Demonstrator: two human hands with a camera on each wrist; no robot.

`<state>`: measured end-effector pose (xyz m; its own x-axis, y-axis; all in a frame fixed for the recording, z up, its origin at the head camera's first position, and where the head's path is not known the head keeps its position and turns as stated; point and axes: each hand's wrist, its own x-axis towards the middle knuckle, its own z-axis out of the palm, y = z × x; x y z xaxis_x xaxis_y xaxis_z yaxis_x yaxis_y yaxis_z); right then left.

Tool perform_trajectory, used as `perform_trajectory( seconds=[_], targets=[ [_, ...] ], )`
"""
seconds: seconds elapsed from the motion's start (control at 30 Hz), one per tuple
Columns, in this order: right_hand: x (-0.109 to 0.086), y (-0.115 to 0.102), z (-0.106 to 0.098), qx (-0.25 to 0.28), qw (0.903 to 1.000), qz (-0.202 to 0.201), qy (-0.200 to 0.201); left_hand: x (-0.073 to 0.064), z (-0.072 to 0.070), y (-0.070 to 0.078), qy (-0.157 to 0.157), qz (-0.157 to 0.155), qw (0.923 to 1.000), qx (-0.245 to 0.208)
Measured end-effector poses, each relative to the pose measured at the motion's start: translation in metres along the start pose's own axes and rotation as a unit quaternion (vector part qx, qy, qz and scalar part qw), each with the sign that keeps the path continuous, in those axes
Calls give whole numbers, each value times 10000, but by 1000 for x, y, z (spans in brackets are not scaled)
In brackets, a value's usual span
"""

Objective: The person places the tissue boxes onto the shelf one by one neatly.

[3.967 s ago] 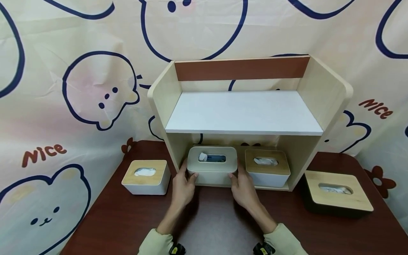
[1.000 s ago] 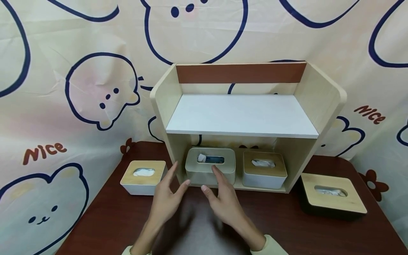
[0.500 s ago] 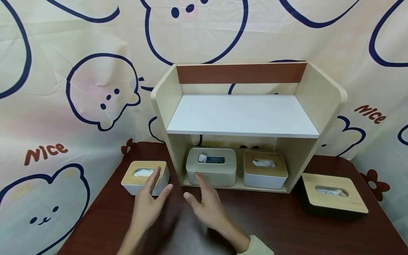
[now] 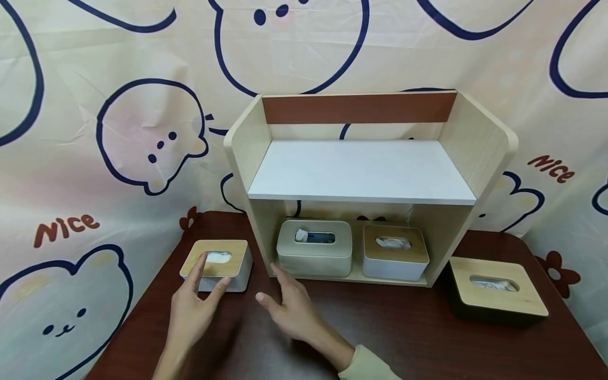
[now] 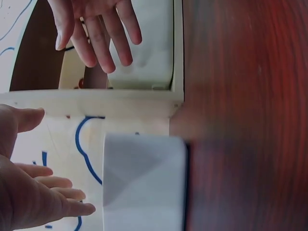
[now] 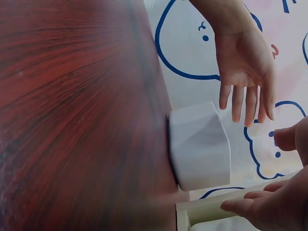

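My left hand [image 4: 191, 311], fingers spread and nearly straight, hovers in front of a white tissue box [image 4: 245, 269] with a light wood lid on the table's left. Its fingertips overlap the box in the head view, but the left wrist view shows the hand apart from it. My right hand [image 4: 295, 311] is held open over the table, before the shelf's lower left corner. Behind it, a grey-green tissue box [image 4: 314, 257] stands in the lower compartment. Beside that box sits a white tissue box with a brown wood lid [image 4: 396, 252]. Neither hand holds anything.
The two-tier shelf [image 4: 361, 171] stands at the back of the dark red-brown table [image 4: 380, 332], with a white upper board. A black tissue box with a light wood lid [image 4: 499, 290] stands to its right. A printed cloth [image 4: 142, 53] hangs behind.
Four seconds ago both hands held the grey-green tissue box at its sides. They have since let go and moved left and towards me, the left one reaching the front of the left tissue box.
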<state>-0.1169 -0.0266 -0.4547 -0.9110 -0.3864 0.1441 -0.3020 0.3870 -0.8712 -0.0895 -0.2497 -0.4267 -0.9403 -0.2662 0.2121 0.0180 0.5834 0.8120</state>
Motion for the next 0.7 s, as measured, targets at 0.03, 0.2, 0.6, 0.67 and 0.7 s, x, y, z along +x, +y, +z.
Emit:
perform_trajectory(
  seconds=[0.03,0.2,0.6,0.67,0.7],
  targets=[
    [1,0,1,-5,10000,7,-28,1,-2,-2,26,-41,10000,16],
    [8,-3,9,6,9999,30,-140,5,-8,-10,80,-241,9996,78],
    [26,4,39,137,9988,320,-355,27,-17,-41,-190,-656,9977,-18],
    [30,6,43,118,9983,426,-366,29,-19,-45,-215,-786,9967,-10],
    [32,6,45,114,9980,486,-379,31,-20,-48,-229,-852,9961,3]
  ],
)
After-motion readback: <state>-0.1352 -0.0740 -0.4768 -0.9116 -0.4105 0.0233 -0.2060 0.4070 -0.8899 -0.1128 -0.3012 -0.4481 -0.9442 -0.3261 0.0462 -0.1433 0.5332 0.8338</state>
